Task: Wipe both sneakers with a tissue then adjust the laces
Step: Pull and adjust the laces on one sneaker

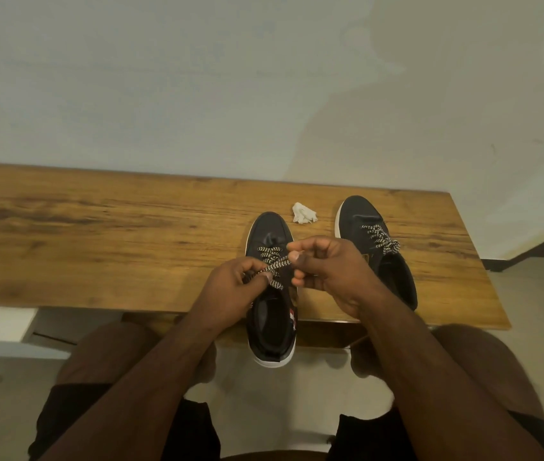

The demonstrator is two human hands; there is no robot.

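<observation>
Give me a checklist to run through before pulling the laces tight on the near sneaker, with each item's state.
1. Left hand grips a lace end: ok, its fingers pinch the zigzag laces.
2. Right hand grips the other end: ok, thumb and fingers pinch the lace by the crossing.
3. Near sneaker fully supported: not ok, its heel overhangs the edge of the wooden table.
4. Tissue out of the way: ok, it lies crumpled between the two toes, touching neither hand.
5. Far sneaker laces done: cannot tell, they look bunched, with the knot unclear.
6. Wiping finished: cannot tell from this view.
</observation>
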